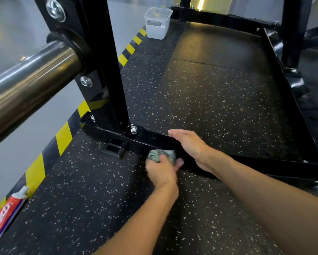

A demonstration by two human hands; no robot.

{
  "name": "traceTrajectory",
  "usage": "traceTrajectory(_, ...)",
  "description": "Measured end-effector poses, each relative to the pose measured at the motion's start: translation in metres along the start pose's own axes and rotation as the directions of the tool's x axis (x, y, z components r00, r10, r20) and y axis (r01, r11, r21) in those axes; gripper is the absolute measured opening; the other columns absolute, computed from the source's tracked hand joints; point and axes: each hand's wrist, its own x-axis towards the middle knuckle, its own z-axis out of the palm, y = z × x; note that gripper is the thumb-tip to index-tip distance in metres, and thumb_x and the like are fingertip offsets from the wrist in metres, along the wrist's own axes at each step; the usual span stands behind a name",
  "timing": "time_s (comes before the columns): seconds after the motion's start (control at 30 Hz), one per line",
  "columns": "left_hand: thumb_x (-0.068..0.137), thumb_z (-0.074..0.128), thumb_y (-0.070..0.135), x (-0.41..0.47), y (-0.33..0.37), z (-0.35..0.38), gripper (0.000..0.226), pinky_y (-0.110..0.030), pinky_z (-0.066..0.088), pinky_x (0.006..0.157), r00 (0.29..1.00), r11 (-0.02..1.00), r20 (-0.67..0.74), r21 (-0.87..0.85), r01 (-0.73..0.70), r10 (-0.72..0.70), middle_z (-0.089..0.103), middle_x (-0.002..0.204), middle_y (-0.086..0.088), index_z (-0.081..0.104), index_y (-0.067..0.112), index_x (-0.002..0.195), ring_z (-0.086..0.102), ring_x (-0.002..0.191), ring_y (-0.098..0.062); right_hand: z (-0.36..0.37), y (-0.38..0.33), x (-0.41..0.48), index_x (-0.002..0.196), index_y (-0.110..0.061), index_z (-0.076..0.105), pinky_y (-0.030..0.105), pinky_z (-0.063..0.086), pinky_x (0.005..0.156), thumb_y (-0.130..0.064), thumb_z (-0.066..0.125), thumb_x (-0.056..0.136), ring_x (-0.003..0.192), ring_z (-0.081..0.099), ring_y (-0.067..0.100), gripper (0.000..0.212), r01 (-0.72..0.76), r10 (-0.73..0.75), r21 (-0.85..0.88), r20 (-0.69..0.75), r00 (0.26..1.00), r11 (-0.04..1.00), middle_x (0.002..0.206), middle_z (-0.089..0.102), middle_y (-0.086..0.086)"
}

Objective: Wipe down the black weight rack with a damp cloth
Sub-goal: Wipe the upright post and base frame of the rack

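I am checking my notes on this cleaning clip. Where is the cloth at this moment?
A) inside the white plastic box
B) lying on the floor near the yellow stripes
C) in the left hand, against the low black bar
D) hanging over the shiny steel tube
C: the left hand grips the crumpled cloth against the side of the low black bar, and the right hand lies open on top of that bar.

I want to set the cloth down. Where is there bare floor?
Bare mat lies beyond the front base bar, bordered by the right side rail and the white tub. More lies this side of the bar, between the red tube and the left hand. Crowded: around the upright's foot, with bolts and a floor bracket.
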Motion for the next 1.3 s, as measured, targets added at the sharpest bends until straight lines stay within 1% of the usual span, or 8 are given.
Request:
traceTrajectory(0.13,0.106,0.041,0.013,-0.014,-0.007,0.004,0.019,-0.031,0.061,0.060,0.992,0.993,0.108,0.103,0.053,-0.064,0.070,0.094,-0.014,0.053,0.006,0.120,0.072,0.058,-0.020,0.005,-0.003,0.004,0.103,-0.046,0.070,0.048,0.038,0.109,-0.072,0.047,0.074,0.118,0.055,0.022,0.045,-0.039,0.038,-0.036,-0.030,0.999,0.999,0.119,0.065,-0.011)
traceTrajectory(0.23,0.104,0.041,0.010,0.014,0.010,-0.006,0.020,-0.027,0.056,0.050,0.998,0.999,-0.062,0.043,-0.025,0.027,0.069,0.085,-0.015,0.052,0.002,0.119,0.067,0.050,-0.018,0.008,-0.013,-0.003,0.092,-0.027,0.069,0.052,0.046,0.101,-0.048,0.048,0.092,0.098,0.060,0.022,0.030,0.060,-0.060,-0.042,0.009,0.998,0.997,0.104,0.068,-0.002)
traceTrajectory(0.37,0.106,0.040,0.016,0.007,0.007,-0.010,0.016,-0.034,0.061,0.057,0.998,0.986,0.070,0.165,-0.016,0.005,0.071,0.086,-0.016,0.051,0.008,0.113,0.066,0.052,-0.018,0.026,-0.029,0.000,0.144,-0.020,0.048,0.022,0.035,0.103,-0.002,0.045,0.097,0.127,0.048,0.011,0.051,0.194,-0.169,-0.179,0.145,0.975,0.965,0.140,0.053,-0.003)
traceTrajectory(0.53,0.104,0.040,0.011,0.039,0.013,-0.022,0.014,-0.035,0.058,0.053,0.996,0.992,-0.059,0.116,-0.054,0.061,0.070,0.087,-0.024,0.051,0.004,0.110,0.063,0.048,-0.021,0.050,-0.039,0.012,0.150,-0.044,0.031,0.037,0.023,0.117,-0.023,0.032,0.103,0.130,0.040,0.020,0.051,0.236,-0.153,-0.426,0.219,0.964,0.873,0.147,0.047,-0.003)
traceTrajectory(0.67,0.107,0.038,0.015,0.038,0.003,-0.025,0.020,-0.033,0.060,0.057,0.998,0.980,0.047,0.195,0.041,-0.051,0.072,0.090,-0.021,0.052,0.004,0.116,0.067,0.054,-0.022,0.050,-0.045,0.010,0.153,-0.042,0.024,0.036,0.011,0.117,-0.022,0.026,0.105,0.142,0.027,0.017,0.052,0.276,-0.169,-0.506,0.248,0.954,0.817,0.154,0.038,-0.006)
traceTrajectory(0.97,0.107,0.035,0.012,0.049,0.035,-0.032,0.017,-0.032,0.058,0.050,0.995,0.984,-0.056,0.162,-0.074,0.084,0.065,0.082,-0.015,0.049,0.005,0.112,0.062,0.047,-0.020,0.050,-0.047,0.014,0.146,-0.052,0.034,0.042,0.007,0.115,-0.065,0.005,0.097,0.145,0.011,0.029,0.058,0.078,-0.007,-0.345,0.201,0.979,0.935,0.158,0.032,-0.006)
traceTrajectory(1.17,0.105,0.038,0.012,0.042,0.043,-0.038,0.015,-0.035,0.057,0.053,0.981,0.958,-0.009,0.216,-0.186,0.193,0.068,0.065,-0.005,0.053,0.010,0.105,0.062,0.049,-0.021,0.055,-0.053,0.008,0.149,-0.044,0.034,0.038,0.011,0.115,-0.041,0.014,0.105,0.142,0.027,0.019,0.049,0.192,-0.112,-0.465,0.194,0.975,0.864,0.152,0.042,-0.007)
traceTrajectory(1.3,0.107,0.036,0.013,0.059,0.046,-0.044,0.019,-0.032,0.055,0.048,0.989,0.974,-0.091,0.205,-0.093,0.113,0.069,0.089,-0.017,0.053,0.011,0.101,0.062,0.048,-0.020,0.063,-0.055,0.019,0.148,-0.032,0.042,0.037,0.032,0.113,-0.015,0.034,0.104,0.129,0.050,0.022,0.048,0.292,-0.247,-0.469,0.156,0.956,0.833,0.140,0.056,-0.002)
